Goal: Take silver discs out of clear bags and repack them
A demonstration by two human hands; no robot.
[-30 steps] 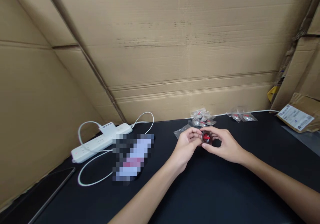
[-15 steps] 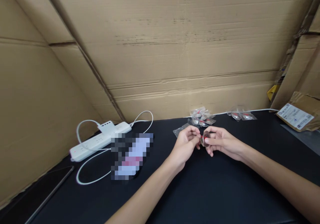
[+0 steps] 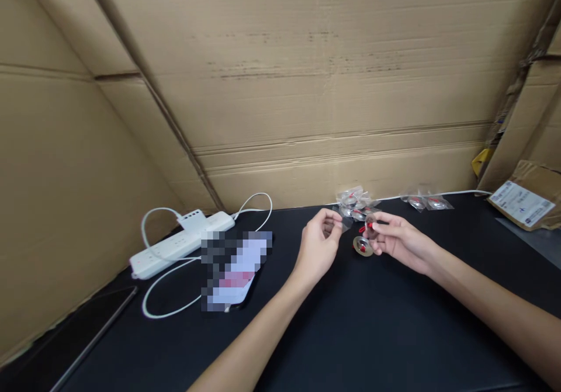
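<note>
Head view: shiny disc (image 3: 363, 246) between hands (image 3: 319, 243) (image 3: 401, 241), nearer right, perhaps touching.

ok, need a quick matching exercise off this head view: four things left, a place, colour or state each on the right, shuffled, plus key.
Things
1. power strip
2. box
3. upper disc
4. packet heap

Place, colour or state
A. pinched by the right hand
B. clear plastic with red showing, at the foot of the cardboard wall
C. brown, with a white label
D. white, on the left side, with a cable looping beside it

Pairs: 1-D, 2-C, 3-A, 4-B
</note>
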